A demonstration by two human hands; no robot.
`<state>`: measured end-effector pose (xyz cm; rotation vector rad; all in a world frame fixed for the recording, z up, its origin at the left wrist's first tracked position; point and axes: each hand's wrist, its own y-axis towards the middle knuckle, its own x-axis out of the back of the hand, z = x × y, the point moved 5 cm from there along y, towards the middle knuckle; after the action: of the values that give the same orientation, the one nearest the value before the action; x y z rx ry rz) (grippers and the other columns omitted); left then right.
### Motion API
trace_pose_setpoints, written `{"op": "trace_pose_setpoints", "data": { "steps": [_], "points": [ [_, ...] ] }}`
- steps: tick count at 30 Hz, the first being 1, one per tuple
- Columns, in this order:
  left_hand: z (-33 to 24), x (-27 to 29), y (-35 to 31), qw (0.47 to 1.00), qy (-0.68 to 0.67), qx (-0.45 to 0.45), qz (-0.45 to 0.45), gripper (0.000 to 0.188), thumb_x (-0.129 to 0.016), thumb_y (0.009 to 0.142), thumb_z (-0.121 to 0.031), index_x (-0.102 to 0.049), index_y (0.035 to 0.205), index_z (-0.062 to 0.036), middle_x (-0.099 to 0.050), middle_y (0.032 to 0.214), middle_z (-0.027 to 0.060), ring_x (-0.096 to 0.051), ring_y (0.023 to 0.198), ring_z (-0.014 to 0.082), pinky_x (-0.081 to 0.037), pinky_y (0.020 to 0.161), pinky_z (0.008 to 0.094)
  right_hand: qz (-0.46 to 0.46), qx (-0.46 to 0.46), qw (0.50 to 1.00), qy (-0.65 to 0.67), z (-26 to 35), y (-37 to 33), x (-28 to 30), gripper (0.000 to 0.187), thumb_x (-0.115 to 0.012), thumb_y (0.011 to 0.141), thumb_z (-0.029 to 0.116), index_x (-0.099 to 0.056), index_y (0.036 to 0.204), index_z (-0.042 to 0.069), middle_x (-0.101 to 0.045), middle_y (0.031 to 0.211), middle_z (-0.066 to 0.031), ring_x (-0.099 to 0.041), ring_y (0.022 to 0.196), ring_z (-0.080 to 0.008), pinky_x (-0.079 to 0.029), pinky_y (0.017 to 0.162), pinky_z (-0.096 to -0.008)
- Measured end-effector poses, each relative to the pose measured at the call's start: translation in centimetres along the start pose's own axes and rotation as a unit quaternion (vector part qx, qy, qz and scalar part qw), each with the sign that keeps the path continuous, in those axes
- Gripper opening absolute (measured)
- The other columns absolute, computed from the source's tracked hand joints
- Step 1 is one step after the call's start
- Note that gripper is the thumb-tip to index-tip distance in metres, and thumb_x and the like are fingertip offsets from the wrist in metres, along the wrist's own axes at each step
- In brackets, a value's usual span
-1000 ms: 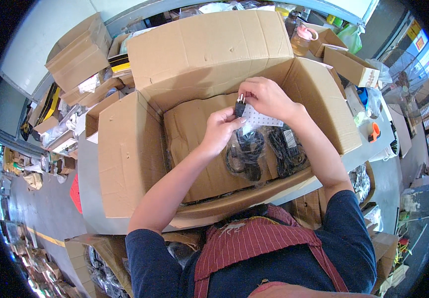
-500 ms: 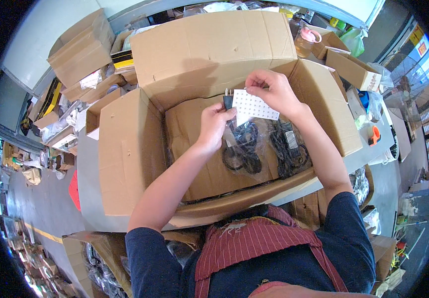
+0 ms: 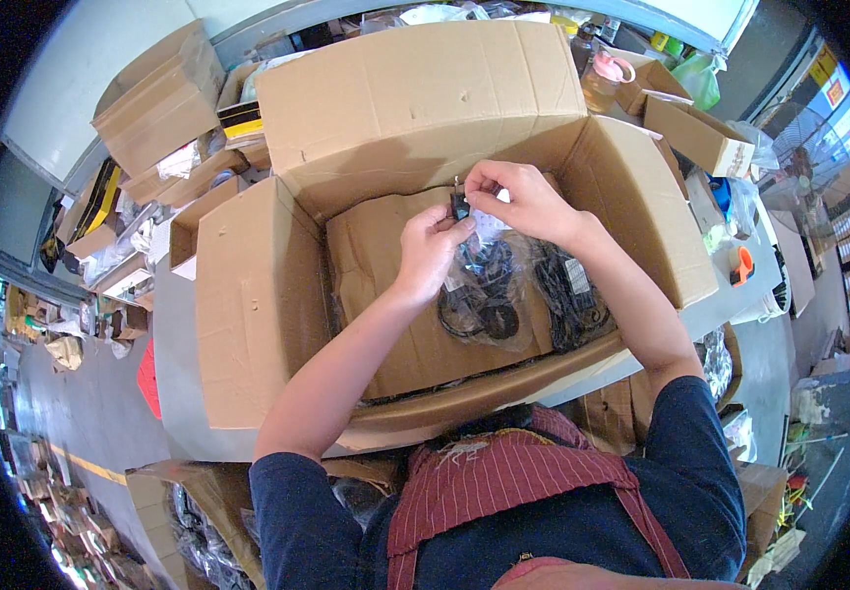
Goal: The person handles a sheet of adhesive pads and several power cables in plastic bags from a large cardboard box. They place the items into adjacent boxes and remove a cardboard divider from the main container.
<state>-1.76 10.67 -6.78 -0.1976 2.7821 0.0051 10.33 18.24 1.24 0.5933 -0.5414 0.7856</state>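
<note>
While the left hand (image 3: 430, 241) pinched the small black plug (image 3: 460, 207) over the open big box (image 3: 240, 295), the plug's long side pointed at the box's far wall (image 3: 376, 165); just right of it, the right hand (image 3: 525, 200) had bent fingers, but whether they gripped anything I couldn't tell; the plug looked blocky, with a shiny tip

Single head-worn view, wide fisheye (straight edges bowed), facing down, near the open carton (image 3: 240, 310)

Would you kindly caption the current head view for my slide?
Left hand holding a black plug over an open cardboard box, right hand alongside.
</note>
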Motion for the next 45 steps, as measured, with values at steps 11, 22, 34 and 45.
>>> {"op": "trace_pose_setpoints", "data": {
  "steps": [11, 22, 34, 45],
  "points": [
    [-0.7, -0.4, -0.4, 1.0, 0.021, 0.004, -0.022, 0.014, -0.067, 0.087, -0.001, -0.063, 0.098, 0.0061, -0.069, 0.088, 0.0102, -0.063, 0.074, 0.0122, -0.049, 0.064, 0.0263, -0.059, 0.056, 0.995, -0.06, 0.4, -0.1, -0.2, 0.012, -0.066, 0.082, 0.012, -0.061, 0.088, 0.004, -0.065, 0.078, -0.0144, -0.067, 0.074, -0.0313, -0.054, 0.068, -0.0398],
    [-0.3, -0.2, -0.3, 0.999, 0.038, 0.002, -0.015, 0.019, -0.067, 0.089, -0.006, -0.065, 0.106, 0.0006, -0.07, 0.092, 0.0045, -0.061, 0.076, 0.0082, -0.046, 0.066, 0.0217, -0.051, 0.055, 0.995, -0.068, 0.5, -0.1, -0.3, 0.012, -0.066, 0.081, 0.012, -0.06, 0.088, 0.004, -0.066, 0.08, -0.0144, -0.067, 0.076, -0.0317, -0.054, 0.069, -0.0403],
    [-0.3, -0.3, -0.5, 1.0, 0.022, -0.003, -0.015, 0.02, -0.068, 0.087, -0.005, -0.065, 0.106, 0.0013, -0.07, 0.09, 0.0049, -0.062, 0.078, 0.0091, -0.047, 0.067, 0.0232, -0.073, 0.042, 0.987, -0.137, 1.2, -0.3, -0.6, 0.012, -0.066, 0.08, 0.014, -0.059, 0.085, 0.006, -0.065, 0.079, -0.014, -0.066, 0.074, -0.0342, -0.053, 0.066, -0.0431],
    [-0.8, -0.5, -0.4, 0.999, 0.024, 0.023, -0.004, 0.019, -0.065, 0.087, 0.001, -0.062, 0.106, 0.0072, -0.069, 0.095, 0.0125, -0.064, 0.08, 0.0141, -0.051, 0.07, 0.0269, -0.113, -0.103, 0.963, -0.22, -1.3, -0.1, 3.1, 0.03, -0.072, 0.08, 0.035, -0.065, 0.08, 0.005, -0.068, 0.073, -0.0124, -0.067, 0.066, -0.0313, -0.053, 0.062, -0.0405]
  ]
}}
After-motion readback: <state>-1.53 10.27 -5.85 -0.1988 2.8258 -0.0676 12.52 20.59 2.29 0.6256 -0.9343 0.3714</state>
